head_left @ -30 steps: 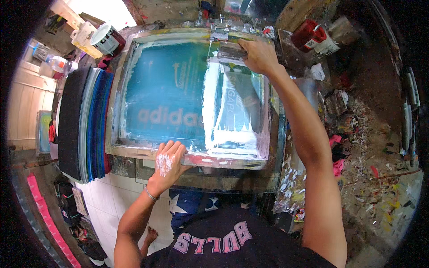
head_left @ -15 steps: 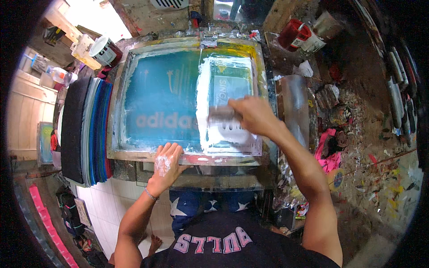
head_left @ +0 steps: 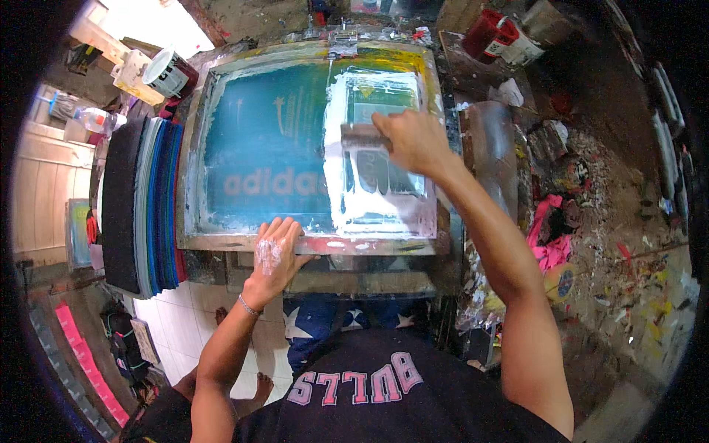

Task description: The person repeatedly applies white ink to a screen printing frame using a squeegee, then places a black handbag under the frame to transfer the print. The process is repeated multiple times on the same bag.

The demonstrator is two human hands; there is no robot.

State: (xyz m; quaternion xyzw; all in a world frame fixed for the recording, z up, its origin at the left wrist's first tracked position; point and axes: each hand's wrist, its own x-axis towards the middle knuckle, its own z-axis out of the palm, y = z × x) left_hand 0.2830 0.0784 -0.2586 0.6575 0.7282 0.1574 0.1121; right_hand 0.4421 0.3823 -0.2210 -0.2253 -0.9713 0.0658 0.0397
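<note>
A wooden-framed printing screen (head_left: 193,133) with blue-green mesh lies flat before me. On its right part is a pale, ink-covered rectangle (head_left: 336,199) with a white border. My right hand (head_left: 415,142) is closed around a squeegee (head_left: 360,137), whose blade rests across the upper half of this rectangle. White ink (head_left: 380,218) is spread below the blade. With fingers over the near edge and the thumb out to the right, my left hand (head_left: 277,255) grips the screen frame. White smears mark the back of that hand.
A thick stack of dark, blue and white sheets (head_left: 140,207) stands left of the screen. Behind it is a tub of dark red ink (head_left: 171,76). Red and white containers (head_left: 491,37) sit at the back right, with a pink cloth (head_left: 548,244) nearer on the cluttered bench.
My right hand has pushed the squeegee away from me, toward the far end of the rectangle. My left hand keeps its place on the frame. The whole view has shifted slightly.
</note>
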